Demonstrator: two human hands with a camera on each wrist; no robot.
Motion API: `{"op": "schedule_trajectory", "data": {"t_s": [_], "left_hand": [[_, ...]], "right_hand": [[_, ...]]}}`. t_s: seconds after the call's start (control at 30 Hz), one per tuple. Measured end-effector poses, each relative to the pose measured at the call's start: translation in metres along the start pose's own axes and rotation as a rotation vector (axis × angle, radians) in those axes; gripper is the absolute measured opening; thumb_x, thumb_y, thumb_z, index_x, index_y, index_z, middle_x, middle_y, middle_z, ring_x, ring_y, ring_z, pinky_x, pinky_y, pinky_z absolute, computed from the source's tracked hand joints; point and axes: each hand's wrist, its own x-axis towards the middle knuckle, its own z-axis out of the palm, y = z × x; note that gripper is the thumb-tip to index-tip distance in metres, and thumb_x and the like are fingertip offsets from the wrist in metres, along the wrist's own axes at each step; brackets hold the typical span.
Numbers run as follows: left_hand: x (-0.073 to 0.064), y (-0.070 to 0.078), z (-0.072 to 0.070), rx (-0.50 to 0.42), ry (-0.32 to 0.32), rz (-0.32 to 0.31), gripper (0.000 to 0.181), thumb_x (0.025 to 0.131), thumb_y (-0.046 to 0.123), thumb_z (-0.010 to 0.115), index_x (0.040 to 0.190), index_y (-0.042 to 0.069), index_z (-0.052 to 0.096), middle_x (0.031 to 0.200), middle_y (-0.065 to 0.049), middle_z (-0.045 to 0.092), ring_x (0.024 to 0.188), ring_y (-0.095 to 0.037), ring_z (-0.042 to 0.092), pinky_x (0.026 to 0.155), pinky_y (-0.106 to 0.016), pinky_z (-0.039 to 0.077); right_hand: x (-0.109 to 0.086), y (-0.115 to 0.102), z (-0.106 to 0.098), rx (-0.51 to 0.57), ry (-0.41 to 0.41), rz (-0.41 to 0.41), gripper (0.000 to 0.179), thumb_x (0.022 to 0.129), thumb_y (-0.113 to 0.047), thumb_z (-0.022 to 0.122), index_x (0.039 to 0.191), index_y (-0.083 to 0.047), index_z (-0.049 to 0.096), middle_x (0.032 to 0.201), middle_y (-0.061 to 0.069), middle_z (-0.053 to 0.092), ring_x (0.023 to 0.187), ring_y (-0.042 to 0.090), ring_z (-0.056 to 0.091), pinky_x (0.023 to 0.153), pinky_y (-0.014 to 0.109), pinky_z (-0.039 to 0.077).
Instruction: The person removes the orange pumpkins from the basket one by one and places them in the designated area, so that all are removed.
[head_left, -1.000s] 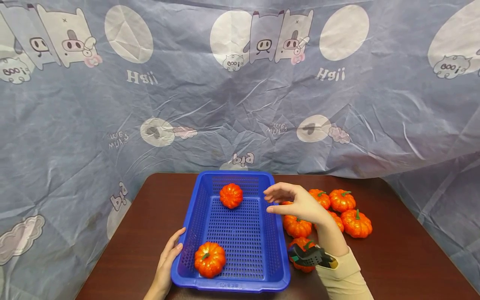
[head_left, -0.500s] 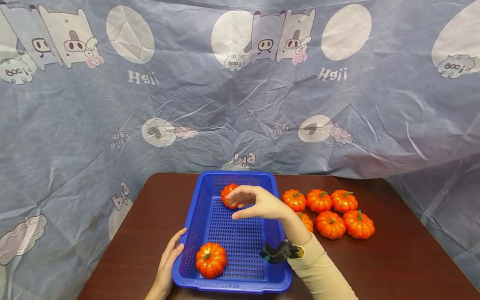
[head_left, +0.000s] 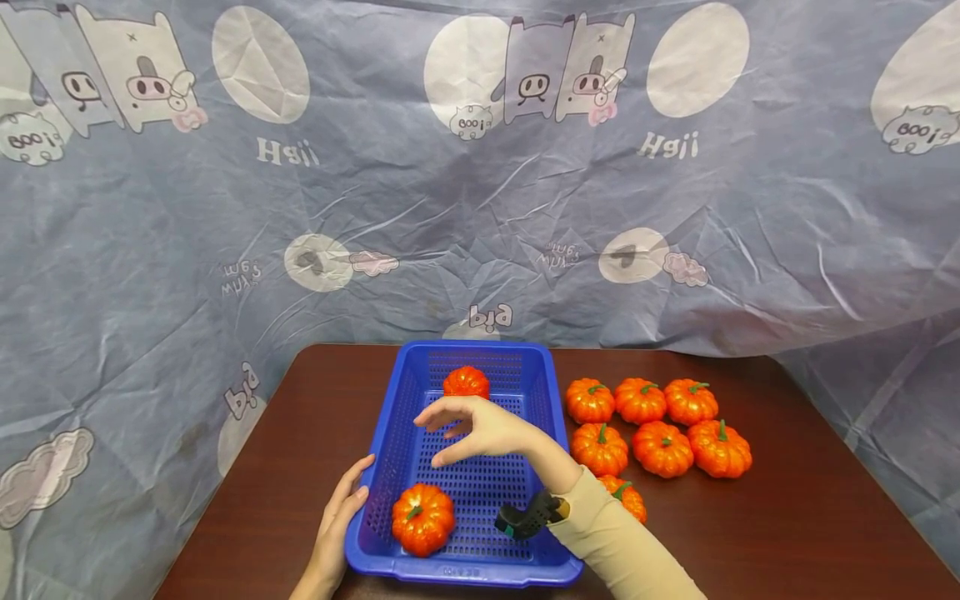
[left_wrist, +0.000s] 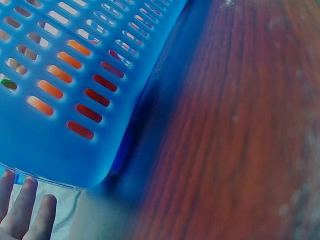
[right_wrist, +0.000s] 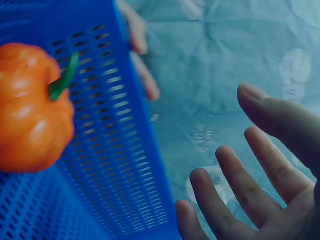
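A blue perforated plastic basket [head_left: 461, 572] stands on the table, one small orange pumpkin [head_left: 423, 520] in its near left corner. A second, redder pumpkin [head_left: 467, 382] lies toward its far end, its lower part covered by my right hand [head_left: 483, 429]. That hand hovers over the middle of the basket, fingers spread apart from the thumb and holding nothing. In the right wrist view the near pumpkin [right_wrist: 30, 110] shows its green stem. My left hand [head_left: 333, 517] touches the basket's left rim from outside with extended fingers; its fingers [left_wrist: 22, 207] show below the basket wall in the left wrist view.
Several orange pumpkins, among them a flatter one [head_left: 663, 449], sit in loose rows right of the basket. My right sleeve partly covers the nearest one [head_left: 624, 498]. Behind the dark brown table [head_left: 795, 517] hangs a grey-blue printed cloth [head_left: 420, 208].
My empty right hand has moved left from above the basket's right rim, past the far pumpkin, then nearer me over the middle. The left hand stays at the rim.
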Motion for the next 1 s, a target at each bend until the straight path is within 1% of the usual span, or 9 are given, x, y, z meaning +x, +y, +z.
{"op": "schedule_trajectory", "data": {"t_s": [0.07, 0.13, 0.23, 0.4, 0.5, 0.63, 0.77, 0.87, 1.0], "left_hand": [[0.000, 0.000, 0.000, -0.001, 0.003, 0.001, 0.043, 0.099, 0.015, 0.035, 0.141, 0.003, 0.035, 0.140, -0.004, 0.039, 0.119, -0.012, 0.047, 0.090, -0.027, 0.044], [0.000, 0.000, 0.000, 0.001, 0.006, 0.003, 0.043, 0.099, 0.015, 0.035, 0.141, 0.003, 0.035, 0.140, -0.004, 0.038, 0.119, -0.011, 0.046, 0.090, -0.026, 0.044], [0.000, -0.001, 0.001, 0.014, 0.006, 0.005, 0.043, 0.099, 0.015, 0.035, 0.140, 0.003, 0.035, 0.143, -0.004, 0.034, 0.122, -0.008, 0.044, 0.092, -0.024, 0.042], [0.000, -0.001, 0.001, 0.020, 0.003, 0.006, 0.043, 0.099, 0.014, 0.035, 0.140, 0.003, 0.036, 0.144, -0.005, 0.033, 0.122, -0.008, 0.043, 0.092, -0.024, 0.042], [0.000, 0.000, 0.001, 0.022, 0.010, 0.005, 0.043, 0.099, 0.014, 0.035, 0.140, 0.003, 0.036, 0.144, -0.005, 0.033, 0.122, -0.007, 0.044, 0.091, -0.024, 0.042], [0.001, 0.000, 0.001, 0.037, 0.014, 0.010, 0.043, 0.099, 0.014, 0.035, 0.140, 0.003, 0.036, 0.144, -0.002, 0.031, 0.124, -0.004, 0.040, 0.092, -0.021, 0.041], [0.000, 0.000, 0.001, 0.025, 0.009, 0.016, 0.043, 0.099, 0.013, 0.034, 0.140, 0.002, 0.036, 0.142, -0.002, 0.035, 0.122, -0.006, 0.043, 0.091, -0.024, 0.043], [0.000, 0.000, 0.000, 0.013, 0.002, 0.009, 0.043, 0.099, 0.013, 0.034, 0.140, 0.003, 0.035, 0.141, -0.003, 0.037, 0.120, -0.010, 0.046, 0.089, -0.027, 0.045], [0.000, 0.000, 0.000, 0.005, -0.006, -0.001, 0.043, 0.099, 0.014, 0.034, 0.141, 0.004, 0.035, 0.140, -0.004, 0.037, 0.119, -0.012, 0.047, 0.089, -0.029, 0.046]], "right_hand": [[0.002, 0.001, 0.004, -0.034, -0.028, 0.015, 0.047, 0.078, -0.013, 0.076, 0.122, -0.009, 0.059, 0.120, -0.006, 0.059, 0.110, 0.009, 0.055, 0.092, 0.029, 0.044], [0.004, 0.003, 0.008, -0.052, -0.059, 0.018, 0.048, 0.078, -0.015, 0.077, 0.122, -0.009, 0.058, 0.121, -0.008, 0.058, 0.111, 0.007, 0.053, 0.093, 0.030, 0.043], [0.007, 0.009, 0.013, -0.058, -0.111, 0.021, 0.049, 0.078, -0.015, 0.077, 0.123, -0.008, 0.058, 0.123, -0.004, 0.058, 0.113, 0.009, 0.052, 0.095, 0.032, 0.043], [0.011, 0.020, 0.021, -0.088, -0.179, 0.052, 0.050, 0.077, -0.016, 0.077, 0.123, -0.009, 0.059, 0.124, 0.002, 0.058, 0.114, 0.008, 0.052, 0.093, 0.030, 0.043], [0.013, 0.025, 0.026, -0.112, -0.208, 0.070, 0.050, 0.076, -0.017, 0.078, 0.122, -0.010, 0.060, 0.122, -0.002, 0.059, 0.114, 0.010, 0.052, 0.092, 0.031, 0.044], [0.014, 0.030, 0.033, -0.154, -0.236, 0.093, 0.050, 0.073, -0.018, 0.080, 0.119, -0.012, 0.062, 0.119, -0.011, 0.059, 0.117, 0.014, 0.051, 0.090, 0.032, 0.046], [0.015, 0.034, 0.040, -0.233, -0.266, 0.089, 0.050, 0.071, -0.021, 0.082, 0.117, -0.014, 0.064, 0.118, -0.014, 0.058, 0.117, 0.012, 0.050, 0.093, 0.028, 0.042], [0.015, 0.036, 0.043, -0.259, -0.293, 0.082, 0.049, 0.070, -0.021, 0.082, 0.115, -0.014, 0.065, 0.116, -0.013, 0.058, 0.114, 0.010, 0.051, 0.098, 0.026, 0.038], [0.015, 0.038, 0.046, -0.222, -0.326, 0.100, 0.049, 0.070, -0.016, 0.082, 0.115, -0.012, 0.065, 0.115, -0.010, 0.058, 0.109, 0.005, 0.051, 0.097, 0.026, 0.038]]}}
